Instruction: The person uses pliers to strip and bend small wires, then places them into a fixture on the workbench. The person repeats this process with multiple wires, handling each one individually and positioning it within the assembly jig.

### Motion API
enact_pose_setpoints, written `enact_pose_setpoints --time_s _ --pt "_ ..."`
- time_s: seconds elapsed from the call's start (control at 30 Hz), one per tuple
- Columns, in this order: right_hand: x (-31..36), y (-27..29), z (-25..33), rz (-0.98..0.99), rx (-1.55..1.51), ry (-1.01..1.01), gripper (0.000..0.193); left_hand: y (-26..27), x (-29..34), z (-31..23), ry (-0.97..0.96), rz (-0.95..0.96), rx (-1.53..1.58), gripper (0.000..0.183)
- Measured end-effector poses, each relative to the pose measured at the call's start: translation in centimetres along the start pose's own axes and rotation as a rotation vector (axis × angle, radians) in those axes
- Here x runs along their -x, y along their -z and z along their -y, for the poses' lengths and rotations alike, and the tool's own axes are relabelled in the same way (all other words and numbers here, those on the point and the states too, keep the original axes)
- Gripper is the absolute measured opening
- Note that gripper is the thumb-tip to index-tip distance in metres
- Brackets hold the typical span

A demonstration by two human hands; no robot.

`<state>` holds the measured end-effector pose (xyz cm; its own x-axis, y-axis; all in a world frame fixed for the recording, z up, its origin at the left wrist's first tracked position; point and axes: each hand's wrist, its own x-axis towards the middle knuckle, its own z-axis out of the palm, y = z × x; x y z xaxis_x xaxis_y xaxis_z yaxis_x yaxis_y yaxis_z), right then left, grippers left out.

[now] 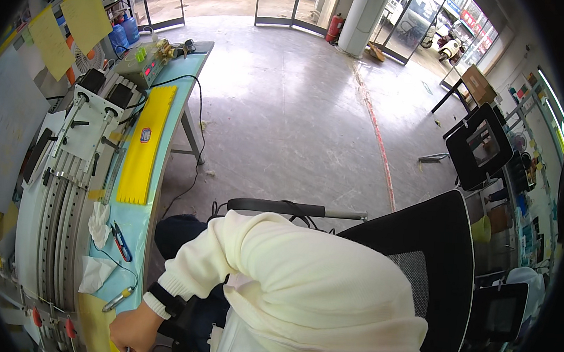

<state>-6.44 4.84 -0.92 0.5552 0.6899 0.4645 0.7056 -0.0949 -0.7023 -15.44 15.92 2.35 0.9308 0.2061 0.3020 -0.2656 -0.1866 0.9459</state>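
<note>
My right hand (137, 331), in a cream sleeve with a black wristband (165, 300), rests low over the bench edge at the lower left. Its fingers are closed around a thin, dark, slender object (128, 351), mostly cut off by the lower edge, so its kind is unclear. Beneath the hand lies a yellowish sheet (94, 313). Just above it is a pen-like handheld tool (118, 299) with a thin cable. Farther up are a crumpled white tissue (96, 274), thread snips (121, 241) with dark blue and red handles, and a white glove (99, 224). My left hand is out of view.
A long machine with metal rails (62, 239) runs along the bench (152, 186). A yellow panel (146, 147) lies beside it, near a control box (142, 67) with a red display. A black chair back (450, 253) stands right, and a cable (201, 111) hangs to the floor.
</note>
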Motion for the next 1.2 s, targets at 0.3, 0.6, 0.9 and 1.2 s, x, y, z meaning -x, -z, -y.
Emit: enact_pose_setpoints --time_s 0.3,0.6,0.9,1.2 --pt "5.2 14.8 2.6 -0.449 0.096 -0.050 0.015 -1.1 -1.5 -2.9 0.073 -0.114 0.077 0.014" --pt "9.7 25.4 0.3 -0.509 0.205 -0.453 0.009 -4.1 -5.7 -3.7 0.001 0.237 0.069 0.015" --pt "9.4 31.2 -11.4 -0.532 0.171 -0.324 0.021 -9.2 -10.4 -5.1 -0.199 0.335 0.034 0.014" --pt "10.0 30.6 -5.2 -0.680 0.092 -0.255 0.025 -14.2 -16.2 -6.2 -0.294 0.338 0.053 0.014"
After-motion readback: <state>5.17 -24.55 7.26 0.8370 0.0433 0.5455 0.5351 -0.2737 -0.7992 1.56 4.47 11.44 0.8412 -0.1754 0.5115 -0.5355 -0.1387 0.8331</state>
